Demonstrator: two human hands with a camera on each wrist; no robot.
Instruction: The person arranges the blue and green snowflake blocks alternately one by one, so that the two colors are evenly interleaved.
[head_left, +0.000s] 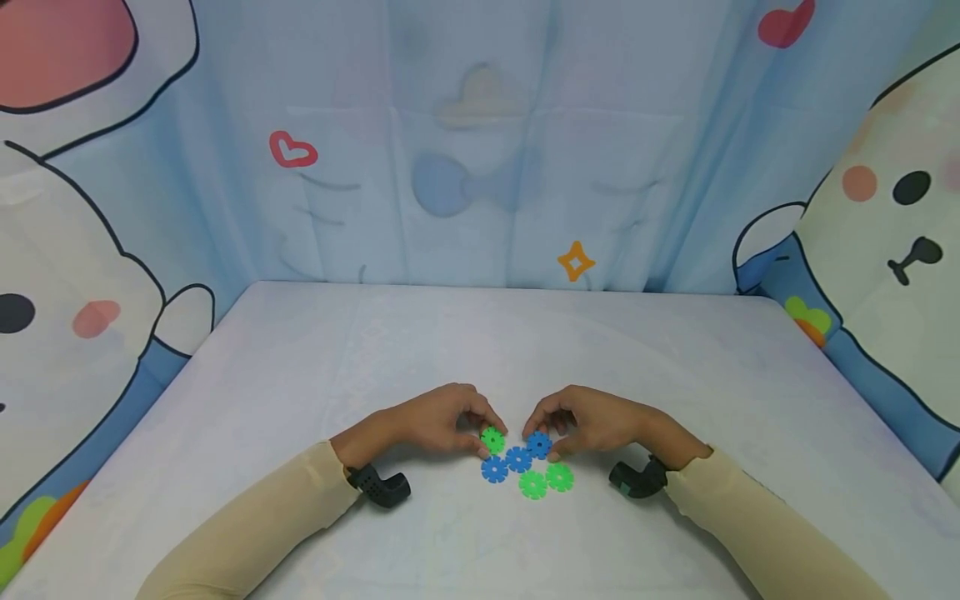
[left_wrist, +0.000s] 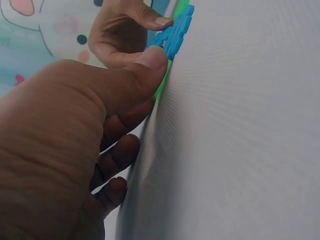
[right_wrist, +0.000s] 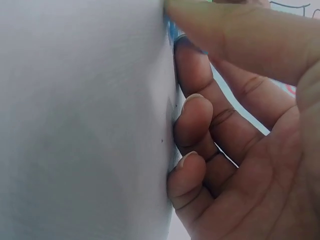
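Small notched plastic discs, the snowflake kind, lie in a cluster on the white-covered table in the head view. My left hand (head_left: 450, 421) pinches a green disc (head_left: 492, 440) between thumb and fingers. Facing it, my right hand (head_left: 592, 421) holds a blue disc (head_left: 539, 445) by its edge. That disc adjoins a middle blue disc (head_left: 518, 459) and a left blue disc (head_left: 495, 469), the three forming a slanting row. The left wrist view shows blue discs (left_wrist: 178, 32) tilted edge-on beside the left thumb. In the right wrist view, the thumb mostly hides a blue disc (right_wrist: 172, 30).
Two loose green discs, one left (head_left: 533, 485) and one right (head_left: 559, 477), lie on the near side of the row. The white table (head_left: 480, 342) reaches back to a light blue printed curtain (head_left: 480, 242). Each wrist wears a black band.
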